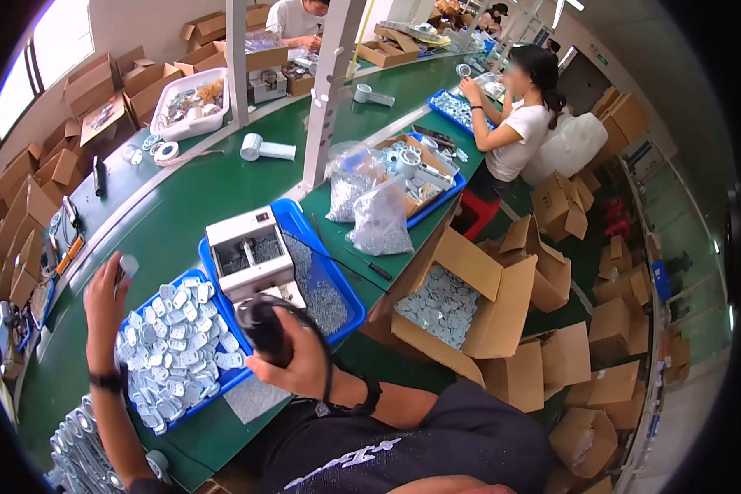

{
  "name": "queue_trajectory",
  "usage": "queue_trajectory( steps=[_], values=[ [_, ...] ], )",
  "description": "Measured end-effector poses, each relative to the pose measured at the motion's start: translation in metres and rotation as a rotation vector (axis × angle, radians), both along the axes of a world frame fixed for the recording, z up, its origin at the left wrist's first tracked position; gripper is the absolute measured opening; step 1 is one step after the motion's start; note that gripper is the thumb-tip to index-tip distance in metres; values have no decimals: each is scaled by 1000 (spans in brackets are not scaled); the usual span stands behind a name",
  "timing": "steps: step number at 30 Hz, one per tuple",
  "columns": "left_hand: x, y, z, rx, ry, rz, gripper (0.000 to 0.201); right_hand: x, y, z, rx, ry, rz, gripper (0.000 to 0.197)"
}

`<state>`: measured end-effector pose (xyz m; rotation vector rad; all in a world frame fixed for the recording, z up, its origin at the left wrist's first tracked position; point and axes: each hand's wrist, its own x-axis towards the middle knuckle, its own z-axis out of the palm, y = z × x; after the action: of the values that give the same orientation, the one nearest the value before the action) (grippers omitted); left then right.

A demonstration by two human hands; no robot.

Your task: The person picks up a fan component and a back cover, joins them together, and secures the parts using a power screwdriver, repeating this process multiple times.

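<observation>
My right hand [298,362] is wrapped round a black electric screwdriver [263,328], held in front of a white screw feeder [251,251]. The feeder stands in a blue tray [356,306] with many small screws [317,292] around it. My left hand [105,296] is raised at the left above the green bench, its fingers closed on a small pale part [128,265] that is mostly hidden. Beside that hand, a second blue tray [237,379] holds a heap of light blue-grey plastic pieces [177,342].
Bags of screws [383,218] and a tray of parts [420,169] lie farther along the bench. An open carton [445,309] of pieces stands at the right. Handled parts [78,445] are stacked at lower left. Two single parts [267,149] sit on the belt; a co-worker [519,115] sits beyond.
</observation>
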<state>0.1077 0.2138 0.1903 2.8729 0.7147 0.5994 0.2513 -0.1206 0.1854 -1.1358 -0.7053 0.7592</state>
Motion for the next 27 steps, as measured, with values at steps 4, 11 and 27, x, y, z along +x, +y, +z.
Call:
queue_trajectory(
  steps=[4, 11, 27],
  values=[
    [-2, 81, -56, 89, 462, -52, 35, -35, 0, -14, -38, -248, -31, 42],
    [-68, 75, -88, 431, 48, -40, 43, -120, -12, -44, -232, -62, -17, 60],
    [-397, -208, -156, 122, 115, 1326, 60, -155, 181, -116, -502, -1312, 148, 60]
  ],
)
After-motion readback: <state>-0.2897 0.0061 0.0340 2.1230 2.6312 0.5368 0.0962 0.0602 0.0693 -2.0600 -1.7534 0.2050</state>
